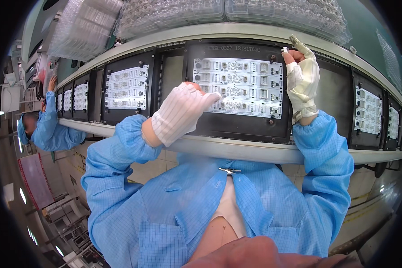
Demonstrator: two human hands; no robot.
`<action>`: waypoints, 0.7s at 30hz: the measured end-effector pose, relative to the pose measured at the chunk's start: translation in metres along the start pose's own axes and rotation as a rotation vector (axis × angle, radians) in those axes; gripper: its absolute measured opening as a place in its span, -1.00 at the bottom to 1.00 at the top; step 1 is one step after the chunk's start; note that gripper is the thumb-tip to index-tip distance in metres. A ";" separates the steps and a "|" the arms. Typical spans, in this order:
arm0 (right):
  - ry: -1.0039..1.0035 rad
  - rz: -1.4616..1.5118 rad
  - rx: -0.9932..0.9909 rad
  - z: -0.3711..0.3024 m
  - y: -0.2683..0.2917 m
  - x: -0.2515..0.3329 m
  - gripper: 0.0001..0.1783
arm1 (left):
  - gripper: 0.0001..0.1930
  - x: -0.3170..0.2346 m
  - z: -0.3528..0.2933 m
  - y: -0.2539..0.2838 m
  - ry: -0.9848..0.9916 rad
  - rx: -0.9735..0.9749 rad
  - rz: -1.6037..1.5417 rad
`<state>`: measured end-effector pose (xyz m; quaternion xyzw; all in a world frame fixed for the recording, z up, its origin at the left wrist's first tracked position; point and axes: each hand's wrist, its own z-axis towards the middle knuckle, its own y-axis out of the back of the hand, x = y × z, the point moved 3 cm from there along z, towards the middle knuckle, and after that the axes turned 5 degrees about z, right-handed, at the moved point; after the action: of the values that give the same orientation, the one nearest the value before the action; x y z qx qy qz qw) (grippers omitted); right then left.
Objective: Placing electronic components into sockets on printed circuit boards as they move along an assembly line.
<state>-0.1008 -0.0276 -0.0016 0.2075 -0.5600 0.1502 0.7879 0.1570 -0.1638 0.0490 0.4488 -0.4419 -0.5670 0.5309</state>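
In front of me a panel of white circuit boards point(250, 94) lies in a black carrier point(236, 129) on the conveyor. My left hand point(181, 109), in a white striped glove with bare fingertips, is over the panel's left part. Its fingers are curled in and the thumb points right across the boards; whatever it may hold is hidden. At the carrier's upper right corner, my right hand point(302, 80) is raised, gloved likewise. Between its thumb and a bare fingertip it pinches a small white component point(285, 50), while another finger points up.
More board panels in black carriers stand along the conveyor, to the left point(126, 88) and right point(367, 110). Stacked clear plastic trays point(169, 18) line the far side. The conveyor's near rail point(236, 149) runs before me. A co-worker in blue point(53, 127) is at the far left.
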 end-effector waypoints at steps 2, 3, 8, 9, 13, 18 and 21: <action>0.021 -0.037 0.007 0.000 0.000 0.002 -0.53 | -0.57 -0.004 0.002 -0.001 -0.040 0.032 0.067; 0.016 -0.028 0.011 0.000 0.001 0.001 -0.54 | -0.58 -0.006 0.005 -0.001 -0.053 0.028 0.093; 0.044 -0.096 0.037 -0.002 0.016 0.020 -0.54 | -0.59 -0.007 0.009 0.006 -0.039 0.012 0.126; 0.062 -0.152 0.115 -0.007 0.020 0.034 -0.51 | -0.61 -0.004 0.010 0.009 -0.017 -0.004 -0.016; -0.076 -0.092 0.426 -0.025 0.057 0.074 -0.32 | -0.63 -0.009 0.018 0.026 0.057 -0.170 -0.202; 0.180 -0.468 0.626 -0.054 0.057 0.093 -0.18 | -0.65 0.001 0.031 0.041 0.089 -0.452 -0.197; 0.377 -0.549 0.659 -0.063 0.043 0.094 -0.18 | -0.63 0.014 0.033 0.031 0.068 -0.531 -0.282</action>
<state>-0.0385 0.0416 0.0756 0.5564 -0.2541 0.1410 0.7785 0.1310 -0.1787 0.0858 0.3699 -0.1936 -0.7156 0.5600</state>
